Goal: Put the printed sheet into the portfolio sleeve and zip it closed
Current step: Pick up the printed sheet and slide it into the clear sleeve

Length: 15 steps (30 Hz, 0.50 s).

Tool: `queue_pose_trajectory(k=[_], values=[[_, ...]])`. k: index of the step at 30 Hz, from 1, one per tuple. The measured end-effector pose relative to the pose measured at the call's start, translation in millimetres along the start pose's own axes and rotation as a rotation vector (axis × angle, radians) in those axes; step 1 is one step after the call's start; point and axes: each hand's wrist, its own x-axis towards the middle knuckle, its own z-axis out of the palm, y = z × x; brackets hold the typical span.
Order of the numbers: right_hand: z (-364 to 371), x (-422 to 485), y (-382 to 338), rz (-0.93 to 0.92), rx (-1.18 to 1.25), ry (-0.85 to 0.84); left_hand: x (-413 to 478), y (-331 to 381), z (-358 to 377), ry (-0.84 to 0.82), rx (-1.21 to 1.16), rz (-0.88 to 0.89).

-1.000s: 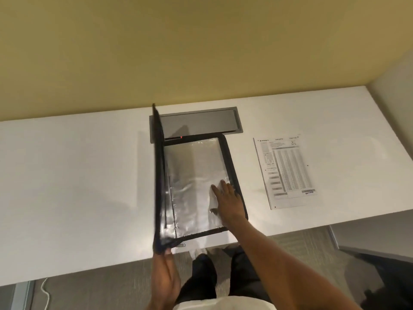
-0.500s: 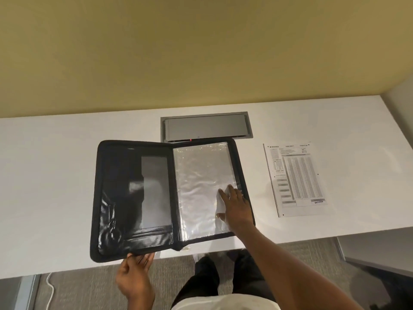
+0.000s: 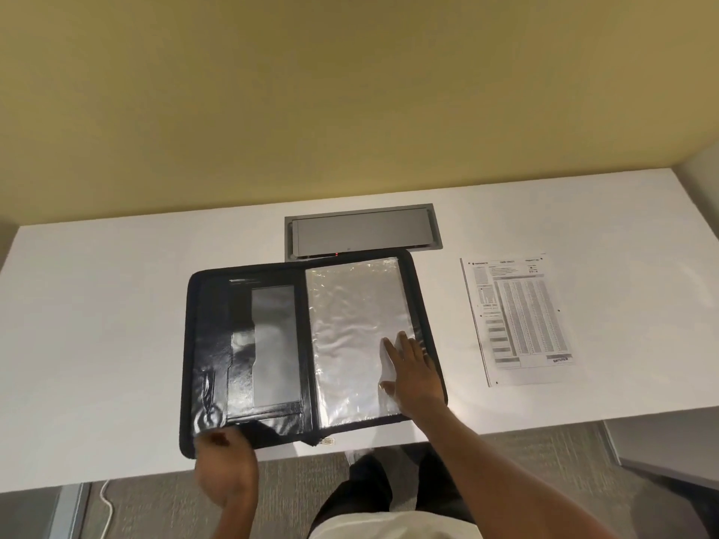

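Here the right hand lies flat, fingers spread, palm down on the lower right corner of the clear sleeve, pressing without gripping anything. The left hand, blurred at the lower left of the frame, sits at the folder's near edge; whether its fingers pinch the cover I cannot tell. The black folder lies open in the middle of the white desk, its left half showing pockets, its right half the crinkled sleeve. The printed sheet lies flat at the right, apart from the folder. A grey hatch sits just above.
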Motion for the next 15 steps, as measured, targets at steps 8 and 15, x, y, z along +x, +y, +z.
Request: queue_pose_trajectory(k=[8,15], values=[[-25.8,-7.7,38.0,0.001,0.134,0.186,-56.9,84.4,64.7,-0.112,0.132,0.730],[-70.8,-8.8,142.1,0.156,0.142,0.297,-158.1,156.8,161.2,-0.352,0.237,0.970]])
